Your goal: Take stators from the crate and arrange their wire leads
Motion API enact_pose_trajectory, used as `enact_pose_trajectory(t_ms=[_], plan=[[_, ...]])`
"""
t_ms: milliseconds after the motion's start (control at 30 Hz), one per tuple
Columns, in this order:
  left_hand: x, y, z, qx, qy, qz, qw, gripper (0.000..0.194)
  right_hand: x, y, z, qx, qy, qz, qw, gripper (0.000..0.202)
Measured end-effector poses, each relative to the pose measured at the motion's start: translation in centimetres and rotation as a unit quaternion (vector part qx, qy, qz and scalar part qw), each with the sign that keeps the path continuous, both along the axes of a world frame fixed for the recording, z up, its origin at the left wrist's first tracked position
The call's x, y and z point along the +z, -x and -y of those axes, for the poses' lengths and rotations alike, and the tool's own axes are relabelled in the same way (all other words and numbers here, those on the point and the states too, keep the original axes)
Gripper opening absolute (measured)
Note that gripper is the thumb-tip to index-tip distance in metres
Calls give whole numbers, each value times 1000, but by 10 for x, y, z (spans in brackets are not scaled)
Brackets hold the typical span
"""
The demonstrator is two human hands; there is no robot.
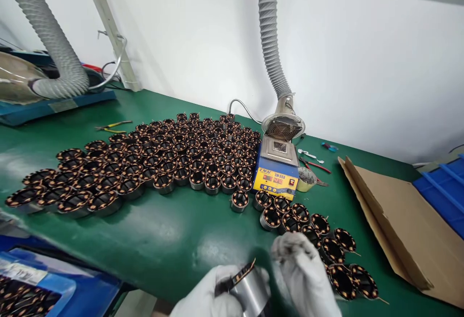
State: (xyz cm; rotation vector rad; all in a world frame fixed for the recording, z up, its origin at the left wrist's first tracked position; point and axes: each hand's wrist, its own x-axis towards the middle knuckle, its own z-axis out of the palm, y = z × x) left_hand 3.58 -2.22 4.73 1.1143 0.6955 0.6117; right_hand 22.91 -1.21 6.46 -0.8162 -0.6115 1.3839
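Head view shows my left hand (203, 297), in a white glove, wrapped shut around a stator (250, 290) at the bottom edge of the frame, close to my body. That stator is a short metal cylinder with copper windings at its rim; its axis is tilted, the wound open end facing up and to the left, the bare steel side turned toward the camera. My right hand (306, 278), also gloved, sits just beside it on the right, fingers curled at its top edge; motion blur keeps me from telling whether that grip has hold of anything.

Just beyond my right hand, a loose cluster of stators (319, 239) stands on the green tabletop (174, 239), open ends up. Farther back is a yellow and blue solder pot (277, 169) under a grey extraction hose (270, 36). Left of it spreads a large field of stators (145, 162). Flattened cardboard (402, 225) lies to the right.
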Motion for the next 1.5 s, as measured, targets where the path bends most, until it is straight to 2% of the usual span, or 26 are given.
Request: enact_pose_trajectory(t_ms=[67, 133, 167, 233, 300, 367, 400, 500, 533, 600, 667, 700, 767, 833, 867, 900, 1033, 1133, 1200, 1300, 1400, 1433, 1500], plan=[[5, 2, -16, -16, -92, -59, 994, 41, -17, 6, 10, 100, 49, 55, 992, 34], [4, 1, -28, -37, -157, -101, 982, 24, -33, 18, 20, 190, 91, 21, 977, 44], [0, -2, -31, -24, -169, -127, 977, 24, -40, 24, 24, 214, 109, -21, 971, 46], [-8, -6, -28, 25, -202, -206, 957, 47, -49, 34, 29, 214, 139, -112, 960, 41], [-15, -8, -20, 57, -256, -284, 922, 75, -55, 39, 30, 185, 159, -177, 953, 39], [-18, -9, -13, 43, -285, -310, 906, 82, -57, 41, 29, 175, 168, -202, 949, 36], [-17, -9, -13, 37, -277, -310, 909, 74, -57, 41, 28, 177, 171, -208, 947, 34], [-8, -11, -23, 64, -207, -272, 938, 29, -54, 41, 26, 205, 156, -203, 945, 34], [-6, -12, -28, 86, -175, -254, 947, 24, -54, 41, 25, 218, 148, -199, 944, 35], [-3, -13, -38, 148, -105, -215, 960, 27, -54, 40, 25, 236, 135, -198, 942, 38], [-4, -10, -42, 218, -62, -182, 957, 33, -56, 40, 26, 237, 136, -217, 937, 41], [-4, -8, -41, 223, -48, -178, 957, 35, -58, 40, 27, 236, 141, -229, 934, 41], [-5, -3, -38, 153, -64, -193, 967, 36, -61, 41, 28, 219, 143, -251, 932, 37], [-5, -5, -32, 47, -108, -236, 965, 64, -61, 41, 28, 198, 145, -261, 934, 31], [-6, -8, -30, 17, -126, -254, 959, 77, -61, 42, 28, 190, 150, -261, 935, 29], [-7, -12, -29, 12, -134, -268, 954, 82, -60, 42, 27, 186, 159, -256, 935, 28], [-19, -29, -25, 67, -123, -276, 951, 71, -58, 40, 25, 171, 203, -237, 935, 33], [-27, -28, -21, 54, -212, -244, 945, 98, -55, 40, 24, 157, 213, -243, 933, 37], [-25, -24, -21, 37, -252, -242, 936, 101, -54, 41, 23, 163, 210, -241, 934, 39], [-13, -23, -28, 39, -210, -230, 949, 68, -55, 43, 24, 173, 182, -229, 941, 37], [0, -29, -38, 99, -111, -173, 974, 29, -58, 45, 26, 191, 144, -212, 947, 30], [2, -32, -40, 132, -68, -165, 975, 22, -59, 44, 27, 199, 136, -209, 948, 29], [2, -34, -44, 196, 20, -152, 969, 25, -59, 43, 27, 216, 128, -217, 943, 32]])
